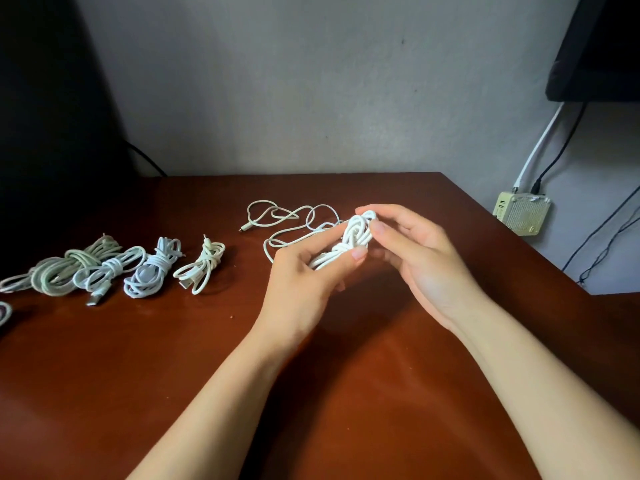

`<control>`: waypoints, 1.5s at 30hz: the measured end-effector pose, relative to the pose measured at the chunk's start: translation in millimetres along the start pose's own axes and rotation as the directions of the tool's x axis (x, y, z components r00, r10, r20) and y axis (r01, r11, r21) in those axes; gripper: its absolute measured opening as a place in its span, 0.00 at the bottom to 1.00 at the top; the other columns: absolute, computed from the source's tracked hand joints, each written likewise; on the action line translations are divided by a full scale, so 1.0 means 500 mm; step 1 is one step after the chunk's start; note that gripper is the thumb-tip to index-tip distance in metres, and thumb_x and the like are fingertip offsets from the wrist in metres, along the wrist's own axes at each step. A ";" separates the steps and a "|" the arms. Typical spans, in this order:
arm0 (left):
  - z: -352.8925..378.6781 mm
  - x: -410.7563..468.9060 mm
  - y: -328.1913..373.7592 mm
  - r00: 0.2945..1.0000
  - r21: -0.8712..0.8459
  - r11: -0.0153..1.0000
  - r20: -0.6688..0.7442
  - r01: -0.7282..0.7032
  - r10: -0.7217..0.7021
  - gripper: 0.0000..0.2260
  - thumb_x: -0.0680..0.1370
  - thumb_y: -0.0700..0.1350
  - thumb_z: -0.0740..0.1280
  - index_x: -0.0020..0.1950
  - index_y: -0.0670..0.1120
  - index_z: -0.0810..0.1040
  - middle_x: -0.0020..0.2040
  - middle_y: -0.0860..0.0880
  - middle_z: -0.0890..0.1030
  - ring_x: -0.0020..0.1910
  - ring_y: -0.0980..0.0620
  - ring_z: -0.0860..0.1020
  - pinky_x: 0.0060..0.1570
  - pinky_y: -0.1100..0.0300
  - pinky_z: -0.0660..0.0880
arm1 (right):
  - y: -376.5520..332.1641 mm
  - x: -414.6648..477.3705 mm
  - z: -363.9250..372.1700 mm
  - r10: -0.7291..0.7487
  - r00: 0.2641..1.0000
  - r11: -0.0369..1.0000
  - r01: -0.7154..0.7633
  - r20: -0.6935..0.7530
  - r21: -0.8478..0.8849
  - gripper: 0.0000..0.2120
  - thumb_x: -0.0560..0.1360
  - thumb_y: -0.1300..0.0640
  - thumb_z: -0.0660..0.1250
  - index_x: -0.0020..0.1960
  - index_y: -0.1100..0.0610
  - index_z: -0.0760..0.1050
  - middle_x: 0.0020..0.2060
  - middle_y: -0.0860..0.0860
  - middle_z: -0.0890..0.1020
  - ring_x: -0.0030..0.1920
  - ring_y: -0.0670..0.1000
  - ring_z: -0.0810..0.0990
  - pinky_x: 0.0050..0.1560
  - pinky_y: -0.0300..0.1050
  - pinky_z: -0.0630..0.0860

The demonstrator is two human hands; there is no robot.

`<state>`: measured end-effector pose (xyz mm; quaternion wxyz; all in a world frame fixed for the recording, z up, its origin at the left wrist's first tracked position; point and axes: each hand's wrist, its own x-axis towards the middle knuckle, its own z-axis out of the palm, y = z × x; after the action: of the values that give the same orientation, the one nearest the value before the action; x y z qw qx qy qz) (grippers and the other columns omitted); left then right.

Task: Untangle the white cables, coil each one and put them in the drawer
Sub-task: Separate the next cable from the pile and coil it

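Above the brown table (173, 358), my left hand (301, 282) grips a partly coiled white cable (353, 237) around its lower loops. My right hand (415, 258) pinches the top of the same coil between thumb and fingers. The cable's loose tail (287, 220) trails in loops over the table behind the hands, ending in a small plug at the left. Several coiled white cables lie in a row at the left: a small one (202, 266), a bluish one (152, 268), another (110, 271) and a large greenish one (65, 271). No drawer is in view.
Part of another cable (4, 311) shows at the left edge. A beige power box (523, 213) with plugged wires hangs on the wall past the table's right edge. Dark objects stand at the far left and upper right. The wall runs behind the table.
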<state>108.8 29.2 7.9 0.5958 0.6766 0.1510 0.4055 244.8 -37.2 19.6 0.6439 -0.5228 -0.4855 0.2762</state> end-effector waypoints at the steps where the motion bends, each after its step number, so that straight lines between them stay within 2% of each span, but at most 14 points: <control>1: 0.001 0.000 -0.002 1.000 -0.029 0.999 -0.018 0.025 -0.026 0.11 0.76 0.39 0.70 0.55 0.51 0.83 0.32 0.57 0.77 0.29 0.60 0.68 0.29 0.69 0.66 | 0.000 0.000 0.000 -0.006 1.000 1.000 0.006 0.005 0.003 0.09 0.73 0.53 0.67 0.52 0.51 0.80 0.49 0.49 0.83 0.53 0.50 0.79 0.59 0.51 0.74; 3: 0.000 -0.001 -0.004 0.998 -0.076 0.996 -0.025 0.053 -0.055 0.11 0.75 0.41 0.71 0.56 0.50 0.84 0.31 0.56 0.76 0.29 0.58 0.67 0.30 0.68 0.66 | 0.000 0.000 -0.001 -0.015 1.000 1.000 0.015 0.011 0.008 0.09 0.73 0.54 0.66 0.52 0.51 0.80 0.48 0.49 0.82 0.52 0.49 0.79 0.58 0.48 0.75; 5: -0.003 0.000 -0.005 0.997 -0.054 0.996 -0.018 0.069 -0.070 0.10 0.74 0.45 0.71 0.54 0.50 0.85 0.33 0.50 0.75 0.30 0.55 0.67 0.31 0.66 0.65 | 0.000 0.000 -0.001 -0.021 1.000 1.000 0.021 0.005 -0.007 0.09 0.72 0.54 0.65 0.51 0.52 0.79 0.46 0.49 0.82 0.50 0.48 0.78 0.55 0.45 0.75; 8: -0.005 0.002 -0.003 0.987 -0.088 0.983 0.028 0.163 -0.161 0.10 0.76 0.46 0.70 0.46 0.40 0.83 0.33 0.43 0.71 0.28 0.54 0.65 0.28 0.65 0.63 | 0.001 0.000 0.002 0.004 1.000 1.000 -0.004 0.001 0.025 0.08 0.73 0.53 0.67 0.49 0.56 0.77 0.42 0.50 0.80 0.44 0.47 0.78 0.48 0.42 0.75; 12: -0.011 0.010 0.003 0.931 -0.285 0.889 0.189 0.357 -0.313 0.17 0.70 0.55 0.70 0.49 0.43 0.83 0.40 0.43 0.79 0.26 0.56 0.66 0.26 0.66 0.63 | -0.001 -0.005 0.006 0.077 0.994 0.990 -0.085 0.075 0.113 0.10 0.75 0.50 0.66 0.49 0.57 0.76 0.39 0.50 0.78 0.35 0.45 0.75 0.41 0.38 0.73; 15: -0.017 0.014 0.009 0.889 -0.318 0.836 0.259 0.447 -0.377 0.15 0.71 0.55 0.66 0.50 0.46 0.82 0.36 0.46 0.80 0.24 0.57 0.64 0.23 0.69 0.63 | -0.009 -0.006 0.004 0.132 0.983 0.973 -0.153 0.126 0.174 0.12 0.75 0.50 0.62 0.46 0.59 0.77 0.36 0.51 0.78 0.32 0.46 0.75 0.41 0.39 0.73; 22: -0.033 0.012 0.003 0.803 -0.309 0.772 0.442 0.555 -0.400 0.17 0.73 0.54 0.64 0.47 0.42 0.83 0.37 0.46 0.81 0.22 0.59 0.65 0.24 0.68 0.59 | -0.012 -0.002 -0.010 0.249 0.944 0.928 -0.297 0.217 0.227 0.12 0.72 0.54 0.68 0.44 0.64 0.77 0.35 0.56 0.77 0.34 0.51 0.72 0.41 0.45 0.69; 27: -0.048 0.012 -0.007 0.760 -0.255 0.803 0.557 0.539 -0.334 0.20 0.67 0.61 0.75 0.48 0.47 0.85 0.39 0.48 0.82 0.23 0.60 0.68 0.27 0.69 0.67 | -0.021 -0.007 -0.007 0.219 0.936 0.912 -0.297 0.277 0.282 0.07 0.69 0.58 0.71 0.34 0.59 0.80 0.33 0.56 0.79 0.34 0.52 0.74 0.35 0.40 0.74; 32: -0.051 0.013 -0.008 0.786 -0.281 0.805 0.525 0.522 -0.326 0.18 0.65 0.61 0.75 0.45 0.49 0.86 0.36 0.49 0.81 0.22 0.60 0.67 0.26 0.69 0.63 | -0.018 -0.007 0.002 0.151 0.959 0.940 -0.214 0.239 0.265 0.07 0.69 0.55 0.72 0.32 0.56 0.80 0.33 0.55 0.79 0.33 0.51 0.75 0.38 0.42 0.74; 35: -0.049 0.014 -0.012 0.786 -0.315 0.784 0.527 0.534 -0.323 0.19 0.64 0.60 0.76 0.45 0.47 0.85 0.36 0.49 0.80 0.22 0.60 0.67 0.25 0.69 0.60 | -0.020 -0.009 0.007 0.136 0.977 0.969 -0.166 0.165 0.184 0.09 0.70 0.54 0.72 0.32 0.54 0.80 0.32 0.53 0.78 0.33 0.49 0.73 0.40 0.43 0.68; 37: -0.045 0.011 -0.010 0.787 -0.348 0.763 0.527 0.544 -0.321 0.21 0.66 0.61 0.75 0.47 0.45 0.85 0.36 0.49 0.80 0.22 0.60 0.67 0.24 0.70 0.61 | -0.023 -0.012 0.011 0.136 0.986 0.980 -0.149 0.100 0.130 0.09 0.69 0.52 0.69 0.33 0.56 0.79 0.30 0.50 0.76 0.31 0.44 0.71 0.35 0.37 0.66; 39: -0.036 0.011 -0.006 0.791 -0.361 0.743 0.494 0.564 -0.361 0.21 0.72 0.61 0.67 0.46 0.43 0.85 0.36 0.49 0.79 0.22 0.60 0.66 0.22 0.70 0.60 | -0.024 -0.013 0.014 0.150 0.987 0.982 -0.155 0.055 0.110 0.09 0.70 0.52 0.67 0.34 0.55 0.79 0.29 0.48 0.76 0.30 0.42 0.70 0.31 0.34 0.65; 42: -0.020 0.015 0.000 0.798 -0.291 0.765 0.409 0.574 -0.442 0.22 0.74 0.59 0.59 0.45 0.45 0.85 0.37 0.49 0.80 0.23 0.59 0.66 0.23 0.69 0.59 | -0.015 -0.010 0.011 0.198 0.980 0.978 -0.196 -0.018 0.064 0.10 0.75 0.54 0.66 0.37 0.55 0.80 0.32 0.50 0.76 0.29 0.43 0.68 0.33 0.36 0.66; 45: -0.013 0.018 -0.001 0.840 -0.169 0.836 0.270 0.522 -0.470 0.20 0.72 0.60 0.62 0.49 0.47 0.84 0.41 0.49 0.82 0.28 0.56 0.72 0.27 0.67 0.66 | -0.006 -0.002 -0.002 0.279 0.955 0.956 -0.266 -0.105 0.124 0.09 0.76 0.55 0.67 0.43 0.60 0.81 0.35 0.53 0.78 0.30 0.45 0.67 0.30 0.34 0.67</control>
<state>109.8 40.1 10.4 0.7695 0.5786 0.2065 0.1747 244.7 -39.4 22.2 0.6555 -0.5649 -0.3529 0.3560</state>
